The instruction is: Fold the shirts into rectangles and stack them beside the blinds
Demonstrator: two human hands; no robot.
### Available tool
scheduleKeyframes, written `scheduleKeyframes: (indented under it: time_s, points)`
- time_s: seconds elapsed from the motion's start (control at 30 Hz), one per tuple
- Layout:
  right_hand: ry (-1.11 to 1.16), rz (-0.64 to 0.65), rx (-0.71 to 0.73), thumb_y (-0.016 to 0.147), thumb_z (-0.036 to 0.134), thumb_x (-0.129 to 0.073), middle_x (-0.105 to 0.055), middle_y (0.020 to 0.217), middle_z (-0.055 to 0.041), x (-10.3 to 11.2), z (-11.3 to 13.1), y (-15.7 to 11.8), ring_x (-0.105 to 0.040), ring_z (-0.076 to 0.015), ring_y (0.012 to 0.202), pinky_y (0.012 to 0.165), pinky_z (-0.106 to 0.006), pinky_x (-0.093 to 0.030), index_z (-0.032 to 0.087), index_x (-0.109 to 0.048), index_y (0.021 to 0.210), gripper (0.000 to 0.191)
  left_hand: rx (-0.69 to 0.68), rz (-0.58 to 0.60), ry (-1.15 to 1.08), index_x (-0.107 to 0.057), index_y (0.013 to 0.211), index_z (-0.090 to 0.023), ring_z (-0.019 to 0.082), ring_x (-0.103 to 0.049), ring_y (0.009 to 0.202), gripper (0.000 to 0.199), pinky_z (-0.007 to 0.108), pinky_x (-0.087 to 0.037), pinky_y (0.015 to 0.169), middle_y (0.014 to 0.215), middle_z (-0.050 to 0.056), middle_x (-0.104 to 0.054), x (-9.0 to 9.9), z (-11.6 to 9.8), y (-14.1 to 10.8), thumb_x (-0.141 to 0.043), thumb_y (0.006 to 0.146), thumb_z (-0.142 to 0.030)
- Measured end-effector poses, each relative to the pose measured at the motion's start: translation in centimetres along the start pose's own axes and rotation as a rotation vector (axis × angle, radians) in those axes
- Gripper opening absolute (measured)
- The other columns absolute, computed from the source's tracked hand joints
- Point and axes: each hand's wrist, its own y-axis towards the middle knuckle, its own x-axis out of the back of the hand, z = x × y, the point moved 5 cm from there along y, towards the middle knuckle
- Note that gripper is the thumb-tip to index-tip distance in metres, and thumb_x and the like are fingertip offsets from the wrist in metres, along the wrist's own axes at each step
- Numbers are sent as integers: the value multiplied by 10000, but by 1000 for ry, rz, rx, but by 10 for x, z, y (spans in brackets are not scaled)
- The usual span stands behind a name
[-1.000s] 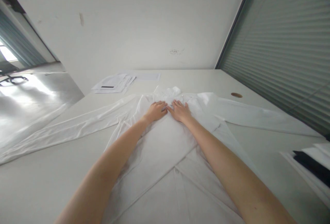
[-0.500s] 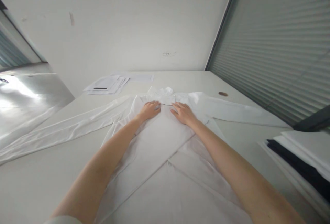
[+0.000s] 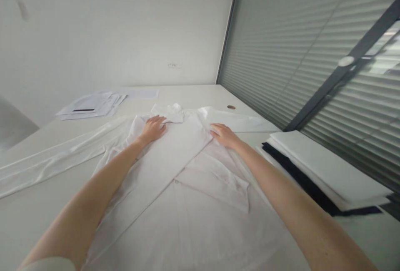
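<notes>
A white shirt (image 3: 175,158) lies spread on the pale table, its collar (image 3: 170,110) toward the far side. One sleeve reaches out to the left and another to the right. My left hand (image 3: 153,129) rests flat on the fabric just left of the collar, fingers spread. To the right, my right hand (image 3: 223,135) touches the shirt near its shoulder edge, fingers extended and slightly bent. Diagonal folded edges cross the front of the shirt between my forearms.
Loose papers (image 3: 90,104) lie at the table's far left. A stack of folded white and black cloth (image 3: 325,167) sits at the right, by the window blinds (image 3: 265,58). A round hole (image 3: 231,107) shows in the tabletop (image 3: 190,92).
The view has turned to the right. My right hand has moved outward from the collar along the shirt, widening the gap between my hands. My left hand stays beside the collar.
</notes>
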Motion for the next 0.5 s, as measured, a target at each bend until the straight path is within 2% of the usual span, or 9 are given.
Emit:
scheduleKeyframes:
  time_s: [0.07, 0.13, 0.2, 0.3, 0.4, 0.5]
  points:
    - [6, 3, -18, 1015, 365, -420, -631, 1331, -142, 15, -9, -10, -551, -259, 1274, 1095, -407, -399, 145, -620, 1309, 418, -17, -77, -6, -617, 1244, -168, 344, -526, 1268, 350, 546, -388, 1072, 1263, 130, -643, 10, -18, 1, -534, 911, -240]
    - [37, 12, -57, 998, 341, -471, -656, 1290, -145, 30, -17, -19, -596, -254, 1216, 1056, -388, -436, 141, -642, 1273, 380, -110, -100, -26, -609, 1241, -129, 321, -563, 1204, 353, 517, -407, 1045, 1216, 140, -659, 16, -54, 2, -543, 906, -219]
    - [82, 8, -108, 974, 324, -524, -672, 1259, -148, 42, -24, -29, -639, -243, 1146, 1004, -364, -475, 139, -631, 1285, 376, -304, -22, -71, -608, 1227, -97, 292, -577, 1171, 335, 485, -415, 1032, 1207, 149, -661, 17, -107, -3, -534, 915, -195]
    - [150, 16, -174, 951, 297, -561, -703, 1202, -133, 54, -27, -46, -691, -224, 1013, 913, -333, -522, 144, -623, 1295, 381, -539, 108, -127, -639, 1180, -201, 202, -597, 1139, 276, 352, -433, 1026, 1192, 56, -680, 16, -197, -21, -593, 914, -258]
    - [202, 27, -206, 931, 244, -576, -724, 1165, -102, 63, -24, -66, -706, -198, 948, 865, -296, -535, 160, -631, 1287, 370, -921, 246, -253, -591, 1260, -166, 225, -570, 1186, 336, 356, -427, 1032, 1247, 110, -647, 20, -289, -57, -574, 942, -272]
    - [229, 27, -243, 913, 208, -582, -747, 1103, -74, 71, -22, -88, -712, -181, 910, 842, -270, -538, 179, -634, 1293, 384, -1156, 323, -267, -569, 1288, -142, 238, -593, 1142, 355, 361, -455, 976, 1236, 129, -652, 19, -351, -89, -560, 950, -251]
